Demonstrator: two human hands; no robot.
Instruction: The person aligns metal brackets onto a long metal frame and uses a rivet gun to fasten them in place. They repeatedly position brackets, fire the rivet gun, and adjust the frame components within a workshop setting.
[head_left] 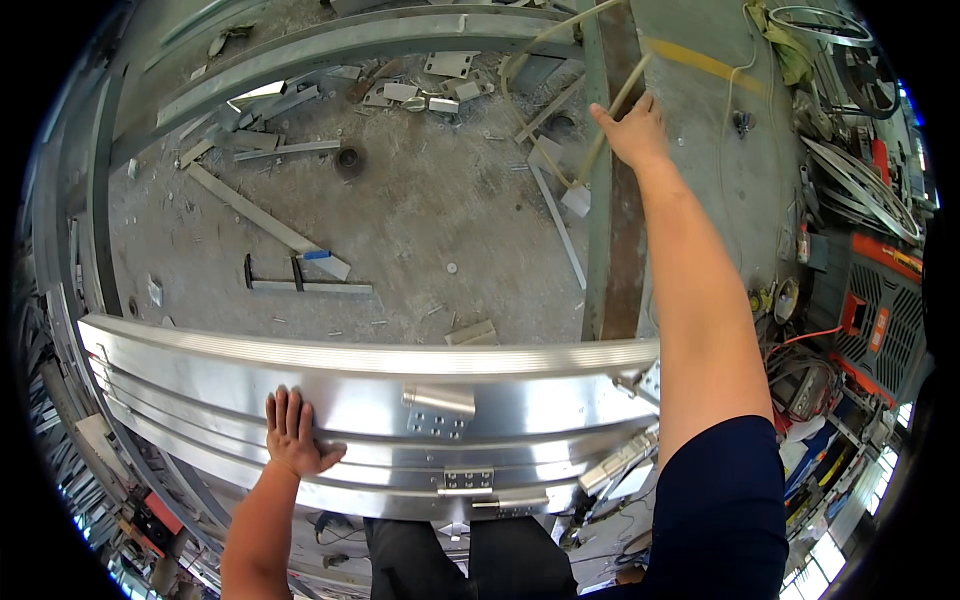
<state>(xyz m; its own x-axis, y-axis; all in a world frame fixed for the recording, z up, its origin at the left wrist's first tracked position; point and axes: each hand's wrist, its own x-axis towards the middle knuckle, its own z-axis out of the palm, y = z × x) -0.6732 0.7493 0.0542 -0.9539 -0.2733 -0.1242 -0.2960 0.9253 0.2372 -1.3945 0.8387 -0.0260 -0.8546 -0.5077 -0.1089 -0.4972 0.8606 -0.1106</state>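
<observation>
My left hand (292,440) lies flat on a shiny stack of long metal panels (545,400), fingers stretched toward the ribbed far edge. Right of it, a hinge plate with holes (438,412) rests on the top panel. Another small hinge (467,480) sits closer to me. My right arm reaches far out over a brown and grey steel beam (622,270). There my right hand (632,132) is open, thumb and fingers apart, with a thin yellowish hose (628,85) running between them. Whether the hand touches the hose I cannot tell.
A steel frame (340,55) surrounds the concrete floor. On it lie a clamp with a blue grip (310,287), a flat bar (240,207), a dark round cup (349,161) and several metal offcuts (450,65). An orange and black machine (880,315) and coiled strips (860,185) stand right.
</observation>
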